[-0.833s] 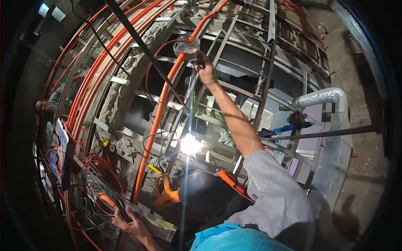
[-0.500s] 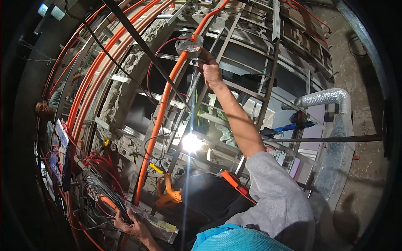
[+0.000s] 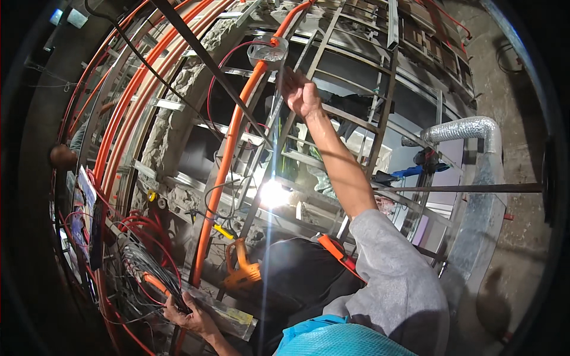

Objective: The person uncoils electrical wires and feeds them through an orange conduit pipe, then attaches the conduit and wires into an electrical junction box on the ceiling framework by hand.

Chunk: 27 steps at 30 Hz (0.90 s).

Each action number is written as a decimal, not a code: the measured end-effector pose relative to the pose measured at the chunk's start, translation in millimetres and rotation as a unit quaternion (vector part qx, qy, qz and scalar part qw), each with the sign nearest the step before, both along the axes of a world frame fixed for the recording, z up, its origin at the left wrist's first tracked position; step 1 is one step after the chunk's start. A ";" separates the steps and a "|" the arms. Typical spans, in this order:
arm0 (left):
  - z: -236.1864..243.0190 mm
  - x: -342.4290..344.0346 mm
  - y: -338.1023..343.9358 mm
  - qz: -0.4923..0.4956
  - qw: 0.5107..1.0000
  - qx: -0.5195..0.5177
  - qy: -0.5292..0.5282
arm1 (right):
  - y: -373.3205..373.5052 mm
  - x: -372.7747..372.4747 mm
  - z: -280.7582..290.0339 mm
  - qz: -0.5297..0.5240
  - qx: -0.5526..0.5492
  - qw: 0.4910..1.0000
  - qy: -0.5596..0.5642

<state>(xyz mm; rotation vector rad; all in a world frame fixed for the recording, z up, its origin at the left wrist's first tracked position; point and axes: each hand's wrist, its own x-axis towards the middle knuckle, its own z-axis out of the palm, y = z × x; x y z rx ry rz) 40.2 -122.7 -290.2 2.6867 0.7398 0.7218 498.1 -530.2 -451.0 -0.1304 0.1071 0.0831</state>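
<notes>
Up at the top centre, a round clear junction box (image 3: 268, 54) sits in line with an orange conduit (image 3: 221, 172), and a thin red wire (image 3: 233, 51) curves out of it. Just below and right of the box, my right hand (image 3: 301, 94) is raised, apart from it, its fingers loosely bent and slightly blurred. Nothing shows in that hand. At lower left, the fingers of my left hand (image 3: 193, 317) close round a bundle of dark wires (image 3: 145, 261). A short orange conduit end (image 3: 157, 282) lies beside those fingers.
A metal ladder-like frame (image 3: 350, 71) stands right of the conduit. An orange power tool (image 3: 242, 267) lies below, near a bright lamp (image 3: 275, 194). A dark bar (image 3: 469, 188) crosses at right before a silver duct (image 3: 469, 127). Another person's hand (image 3: 63, 156) shows at far left.
My right hand has let go of the junction box and dropped a little below it. My left hand stays at the wire bundle.
</notes>
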 end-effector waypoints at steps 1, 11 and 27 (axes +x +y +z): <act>1.3 0.2 -1.1 0.002 1.000 0.001 -0.001 | -1.9 2.5 4.7 0.002 0.001 1.000 -0.001; 5.2 2.9 -5.6 0.008 1.000 -0.013 0.002 | -14.0 26.8 47.7 0.044 -0.245 0.968 -0.038; -15.0 -3.4 16.4 -0.002 0.998 0.063 0.024 | -21.0 36.3 42.8 0.046 -0.212 0.976 -0.027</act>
